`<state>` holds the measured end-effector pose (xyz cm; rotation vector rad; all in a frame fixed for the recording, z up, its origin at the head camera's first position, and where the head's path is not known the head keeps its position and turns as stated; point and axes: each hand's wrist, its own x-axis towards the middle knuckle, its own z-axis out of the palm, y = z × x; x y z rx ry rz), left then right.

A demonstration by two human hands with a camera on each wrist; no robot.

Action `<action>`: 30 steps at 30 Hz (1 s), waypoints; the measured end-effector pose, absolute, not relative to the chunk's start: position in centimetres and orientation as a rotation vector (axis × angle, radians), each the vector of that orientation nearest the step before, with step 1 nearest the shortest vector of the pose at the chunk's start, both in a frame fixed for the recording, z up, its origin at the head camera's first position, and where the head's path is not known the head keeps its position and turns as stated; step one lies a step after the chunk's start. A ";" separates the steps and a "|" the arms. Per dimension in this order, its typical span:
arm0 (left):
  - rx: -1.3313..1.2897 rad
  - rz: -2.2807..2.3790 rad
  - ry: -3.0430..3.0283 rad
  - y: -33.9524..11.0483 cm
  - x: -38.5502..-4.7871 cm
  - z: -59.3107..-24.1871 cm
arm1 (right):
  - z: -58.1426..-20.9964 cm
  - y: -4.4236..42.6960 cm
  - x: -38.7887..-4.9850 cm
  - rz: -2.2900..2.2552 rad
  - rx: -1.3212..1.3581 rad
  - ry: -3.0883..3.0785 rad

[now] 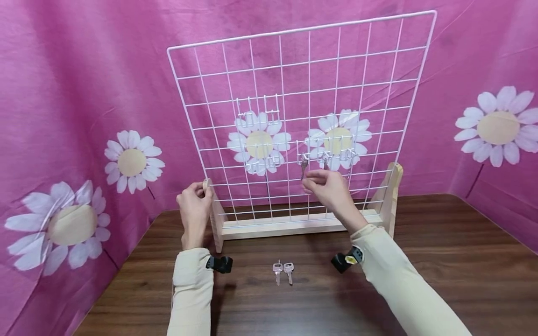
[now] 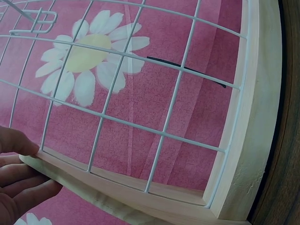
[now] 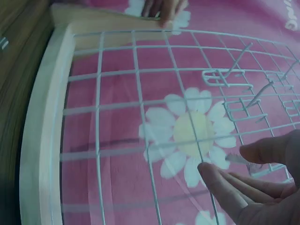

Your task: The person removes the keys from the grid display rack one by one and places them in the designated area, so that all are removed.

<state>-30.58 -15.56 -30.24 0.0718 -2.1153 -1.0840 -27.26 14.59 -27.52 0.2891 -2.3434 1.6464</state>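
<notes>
A white wire grid panel (image 1: 309,60) stands upright in a wooden stand (image 1: 294,226). My left hand (image 1: 195,203) grips the top of the stand's left side post (image 2: 51,171), thumb on one face and fingers on the other. At the lower right of the grid is my right hand (image 1: 329,186), just below a key (image 1: 304,164) hanging from a wire hook. In the right wrist view, the thumb and fingers of that hand are apart, with part of a key (image 3: 236,158) showing beside the thumb. Another key (image 1: 325,161) hangs farther right.
Two silver keys, a left one (image 1: 277,270) and a right one (image 1: 288,271), lie on the brown wooden table (image 1: 252,308) before the stand. More wire hooks (image 1: 248,119) hang on the grid. Behind is a pink flowered cloth (image 1: 84,140).
</notes>
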 end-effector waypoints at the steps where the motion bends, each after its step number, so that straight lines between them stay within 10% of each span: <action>1: 0.076 -1.082 -2.118 -15.6 -30.6 -30.2 | -27.3 14.4 -27.5 1.792 0.293 -2.286; 11: 0.102 -1.102 -2.153 -15.9 -30.5 -30.2 | -27.4 13.4 -28.2 2.412 0.187 -1.837; 30: 0.086 -1.086 -2.137 -15.8 -30.5 -30.1 | -26.7 13.7 -25.8 2.069 0.412 -1.781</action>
